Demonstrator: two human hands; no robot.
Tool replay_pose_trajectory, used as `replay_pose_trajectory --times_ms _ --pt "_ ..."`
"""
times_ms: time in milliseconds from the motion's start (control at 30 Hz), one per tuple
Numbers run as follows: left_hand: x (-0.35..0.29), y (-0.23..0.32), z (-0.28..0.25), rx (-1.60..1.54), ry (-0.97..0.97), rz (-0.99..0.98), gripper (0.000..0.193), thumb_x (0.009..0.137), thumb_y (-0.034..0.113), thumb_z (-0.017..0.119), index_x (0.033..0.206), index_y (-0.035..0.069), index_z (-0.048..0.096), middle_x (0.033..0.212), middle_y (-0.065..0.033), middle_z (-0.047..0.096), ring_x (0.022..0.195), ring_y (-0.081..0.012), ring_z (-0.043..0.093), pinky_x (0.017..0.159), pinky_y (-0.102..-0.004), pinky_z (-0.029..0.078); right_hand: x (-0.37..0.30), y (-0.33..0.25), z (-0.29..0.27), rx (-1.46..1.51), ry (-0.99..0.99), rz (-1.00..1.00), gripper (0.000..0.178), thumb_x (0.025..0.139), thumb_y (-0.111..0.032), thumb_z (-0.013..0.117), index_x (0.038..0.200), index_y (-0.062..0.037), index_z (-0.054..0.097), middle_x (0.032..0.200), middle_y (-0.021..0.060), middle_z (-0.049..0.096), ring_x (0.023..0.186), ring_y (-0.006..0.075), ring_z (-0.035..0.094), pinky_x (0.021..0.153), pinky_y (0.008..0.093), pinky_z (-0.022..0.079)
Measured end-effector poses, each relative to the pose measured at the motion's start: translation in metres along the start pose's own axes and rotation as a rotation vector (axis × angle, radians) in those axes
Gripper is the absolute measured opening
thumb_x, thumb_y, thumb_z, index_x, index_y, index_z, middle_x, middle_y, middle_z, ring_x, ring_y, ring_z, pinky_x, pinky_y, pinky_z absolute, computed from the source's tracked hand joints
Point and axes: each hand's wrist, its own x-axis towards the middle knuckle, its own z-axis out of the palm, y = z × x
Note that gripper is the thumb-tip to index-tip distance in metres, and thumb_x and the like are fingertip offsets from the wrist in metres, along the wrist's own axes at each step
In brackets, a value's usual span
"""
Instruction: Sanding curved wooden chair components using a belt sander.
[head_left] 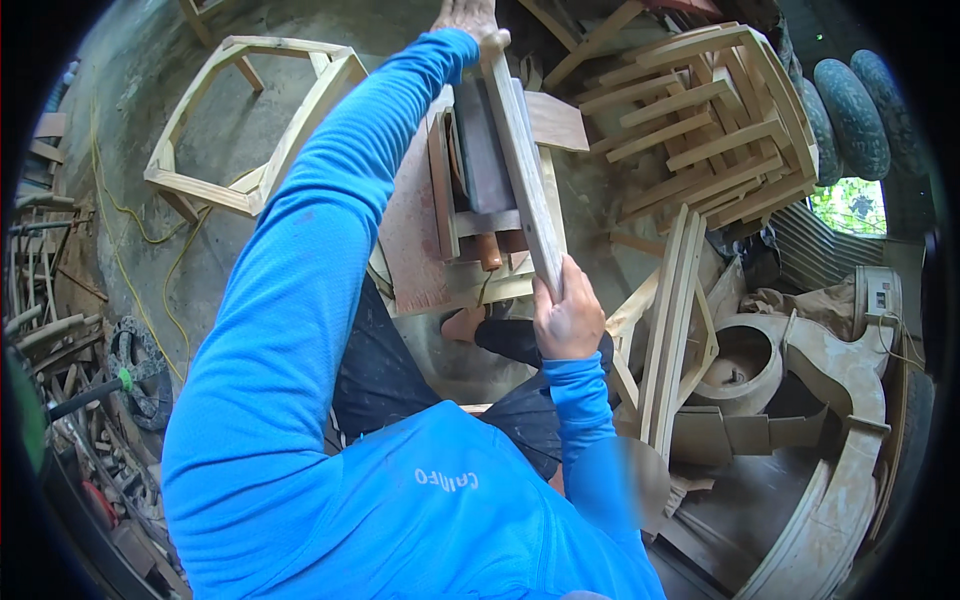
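- Blue sleeves fill the bottom of the view, and both arms reach up and away from the camera.
- Dark trousers show between the arms, with a bare foot [463,325] on the grey floor [215,130] below.
- Closer in, the right hand [568,318] is closed tight around the near end of a long wooden slat [522,170].
- That slat runs from the right hand up to the left hand, tilted a little to the left at its far end.
- Under the slat sits a machine with a dark belt [482,150], set in a pale wooden box frame; the slat lies over it, but I cannot tell if they touch.
- Beside the machine, on its left, lies a flat reddish board [412,240].
- Far up at the top, the left hand [466,16] is on the far end of the slat. Only part of this hand shows, so I cannot tell how it holds.
- To the left, on the floor, lies an open wooden frame [250,120] with angled sides, and a yellow cord [140,225] trails near it.
- To the right, a stack of wooden slatted frames [700,120] is piled high.
- Low on the right sit big curved wooden pieces [850,370].
- Past the stack, dark tyres [850,115] stand in a row.
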Motion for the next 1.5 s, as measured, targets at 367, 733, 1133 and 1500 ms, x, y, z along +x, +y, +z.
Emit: replay_pose_trajectory --times_ms 367,733,1133,1500 --pt "-0.16 0.116 -0.041 0.253 -0.349 -0.079 0.103 0.094 0.065 0.049 0.164 -0.001 0.013 0.173 -0.0184 0.008 0.161 -0.0322 -0.001 0.129 -0.0535 0.004 -0.204 0.05 -0.175 0.019 -0.286 0.132 0.05 0.084 -0.014 0.078 0.132 -0.0126 0.063 0.104 0.0196 0.073 0.089 0.041 0.072 0.073 0.0453 0.058" --pt "-0.306 0.224 -0.047 -0.051 -0.282 0.004 0.097 0.092 0.058 0.057 0.158 -0.007 0.027 0.168 -0.028 0.013 0.159 -0.0419 0.001 0.126 -0.06 0.005 -0.331 0.05 -0.323 -0.221 -0.463 0.35 0.044 0.088 -0.014 0.077 0.13 -0.0054 0.066 0.112 0.0206 0.073 0.098 0.036 0.073 0.085 0.0402 0.057" --pt "-0.135 0.09 -0.006 0.213 -0.268 0.029 0.09 0.098 0.059 0.044 0.163 0.002 0.02 0.173 -0.0179 0.009 0.161 -0.0323 -0.001 0.129 -0.0535 0.004 -0.189 0.039 -0.174 -0.158 -0.197 0.025 0.04 0.077 -0.005 0.079 0.115 -0.0037 0.069 0.092 0.0174 0.066 0.084 0.0368 0.062 0.075 0.0446 0.05" --pt "-0.002 -0.006 -0.03 0.035 -0.222 -0.063 0.092 0.089 0.049 0.057 0.159 -0.003 0.027 0.171 -0.0231 0.01 0.16 -0.0363 0.003 0.127 -0.0565 0.014 -0.075 -0.002 -0.061 -0.081 -0.09 0.034 0.044 0.078 -0.005 0.082 0.12 -0.0049 0.068 0.094 0.0147 0.059 0.086 0.0355 0.061 0.077 0.0445 0.05"
